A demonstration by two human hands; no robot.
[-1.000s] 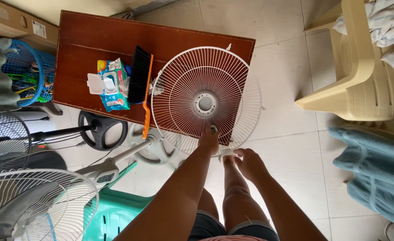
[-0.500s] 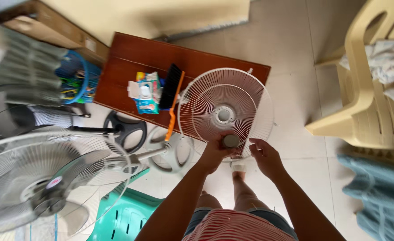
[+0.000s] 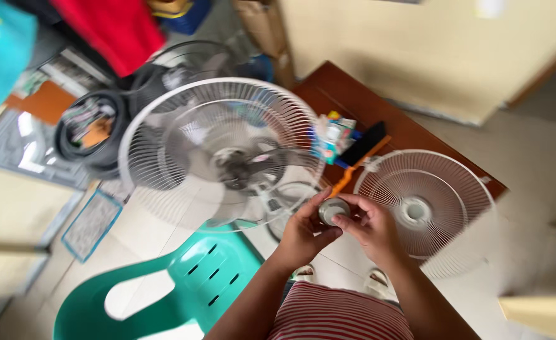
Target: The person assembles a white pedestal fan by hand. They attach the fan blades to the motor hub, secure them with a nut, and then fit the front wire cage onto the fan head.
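Observation:
Both my hands hold one small round grey-white cap [image 3: 332,208] in front of my chest. My left hand [image 3: 306,232] cups it from the left and below. Fingers of my right hand [image 3: 371,228] pinch its right side. A white wire fan grille [image 3: 424,204] leans against the brown wooden table [image 3: 416,135] just right of my hands. A standing fan [image 3: 221,154] with a white cage and grey blades is up close, left of and above my hands.
A teal plastic chair [image 3: 183,283] stands at the lower left. On the table lie a wipes packet [image 3: 329,140] and a black brush with an orange handle [image 3: 356,157]. More fans, a dark coiled hose [image 3: 92,132] and hanging clothes crowd the upper left.
My view has swung left and the standing fan now fills the middle. Both hands left the wire grille and came together on the small cap, which my left hand had picked up.

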